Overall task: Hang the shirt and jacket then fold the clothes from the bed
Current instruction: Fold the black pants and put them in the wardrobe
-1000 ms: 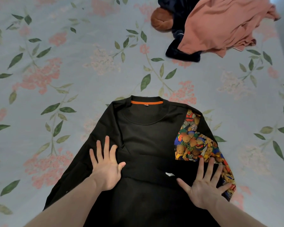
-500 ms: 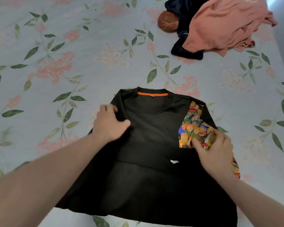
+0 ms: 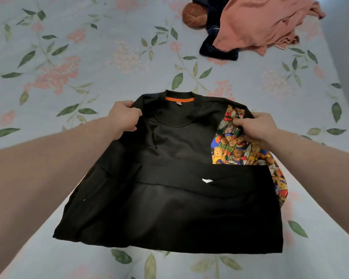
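**Both hands grip the black shirt at its shoulders**

The black shirt [image 3: 175, 198] lies at the centre of the frame on the floral bed [image 3: 89, 63], its teddy-bear sleeve [image 3: 232, 148] folded in at right; the left hand [image 3: 123, 116] curls round the left shoulder edge; the right hand [image 3: 256, 127] pinches the printed shoulder; a pink garment [image 3: 260, 23] and a dark garment [image 3: 218, 51] are heaped at upper right.
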{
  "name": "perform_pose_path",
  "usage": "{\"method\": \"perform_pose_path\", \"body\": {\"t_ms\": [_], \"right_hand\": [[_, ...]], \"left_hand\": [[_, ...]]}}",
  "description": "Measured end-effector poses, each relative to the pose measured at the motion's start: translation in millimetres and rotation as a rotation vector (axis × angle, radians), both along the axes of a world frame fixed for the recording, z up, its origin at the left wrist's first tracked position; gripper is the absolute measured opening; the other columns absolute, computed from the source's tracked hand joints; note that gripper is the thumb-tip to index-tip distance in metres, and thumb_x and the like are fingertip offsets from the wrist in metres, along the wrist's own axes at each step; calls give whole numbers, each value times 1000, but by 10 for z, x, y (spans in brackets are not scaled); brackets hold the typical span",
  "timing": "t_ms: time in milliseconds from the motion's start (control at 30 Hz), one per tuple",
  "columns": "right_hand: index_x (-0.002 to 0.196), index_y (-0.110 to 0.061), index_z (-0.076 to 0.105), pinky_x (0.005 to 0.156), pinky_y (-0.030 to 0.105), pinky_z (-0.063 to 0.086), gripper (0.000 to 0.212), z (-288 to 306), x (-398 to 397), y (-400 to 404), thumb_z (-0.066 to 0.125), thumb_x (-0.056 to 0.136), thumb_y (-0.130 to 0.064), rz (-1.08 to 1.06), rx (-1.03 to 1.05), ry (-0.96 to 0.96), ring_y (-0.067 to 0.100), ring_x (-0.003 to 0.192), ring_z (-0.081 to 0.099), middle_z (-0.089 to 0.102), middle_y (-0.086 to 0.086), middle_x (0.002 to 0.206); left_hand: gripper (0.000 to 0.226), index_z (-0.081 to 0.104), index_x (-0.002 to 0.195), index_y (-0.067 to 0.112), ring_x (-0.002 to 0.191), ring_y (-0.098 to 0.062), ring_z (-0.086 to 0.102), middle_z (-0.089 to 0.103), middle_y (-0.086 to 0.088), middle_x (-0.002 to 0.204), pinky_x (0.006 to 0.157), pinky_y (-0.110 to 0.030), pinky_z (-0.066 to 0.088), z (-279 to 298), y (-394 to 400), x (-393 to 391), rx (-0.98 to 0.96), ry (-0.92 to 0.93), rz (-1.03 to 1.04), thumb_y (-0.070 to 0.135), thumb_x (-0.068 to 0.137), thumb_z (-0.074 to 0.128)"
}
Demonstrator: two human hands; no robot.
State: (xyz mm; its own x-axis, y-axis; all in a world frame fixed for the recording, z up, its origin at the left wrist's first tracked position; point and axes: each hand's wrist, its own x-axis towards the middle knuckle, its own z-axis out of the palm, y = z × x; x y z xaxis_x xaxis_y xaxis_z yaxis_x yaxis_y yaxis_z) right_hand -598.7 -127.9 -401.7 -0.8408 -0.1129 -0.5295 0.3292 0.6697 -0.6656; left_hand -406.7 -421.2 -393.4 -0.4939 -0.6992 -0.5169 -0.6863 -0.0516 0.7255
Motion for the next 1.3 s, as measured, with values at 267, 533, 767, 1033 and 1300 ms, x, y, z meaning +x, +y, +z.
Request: {"method": "perform_pose_path", "body": {"t_ms": [267,533,767,1033,1300], "right_hand": [[89,-16,76,69,19,47,23,670,528,703,66,87,4,339,-36,199,-2,71,64,74,-5,86],[79,-40,65,98,29,40,60,488,1310,1575,69,68,19,572,73,236,2,115,55,64,-25,118],[78,-36,64,80,29,47,51,101,1945,1908,76,70,13,623,183,223,3,100,53,52,-27,101],[85,-44,62,77,25,45,21,36,2035,1837,67,89,-23,741,286,150,7,93,53,56,-24,98],[162,-23,18,121,56,25,108,-36,1702,1497,75,79,-63,403,475,332,36,154,12,9,9,169]], "left_hand": [[45,72,93,26,94,-14,75,75,5,102,89,-33,57,472,217,806,-89,243,-158,-11,93,46],[62,67,86,34,122,6,54,65,26,120,102,-12,37,496,722,1914,-291,120,-443,-23,69,50],[54,66,88,39,127,-3,47,55,33,131,106,-24,34,96,1014,2487,-334,-81,-517,-13,74,57],[35,61,114,37,155,-29,11,40,10,157,126,-47,19,45,1292,2411,-457,-401,-650,28,81,57],[94,19,159,34,157,-30,-13,-4,1,171,126,-59,3,116,1873,1500,-546,-328,-775,71,80,54]]}}
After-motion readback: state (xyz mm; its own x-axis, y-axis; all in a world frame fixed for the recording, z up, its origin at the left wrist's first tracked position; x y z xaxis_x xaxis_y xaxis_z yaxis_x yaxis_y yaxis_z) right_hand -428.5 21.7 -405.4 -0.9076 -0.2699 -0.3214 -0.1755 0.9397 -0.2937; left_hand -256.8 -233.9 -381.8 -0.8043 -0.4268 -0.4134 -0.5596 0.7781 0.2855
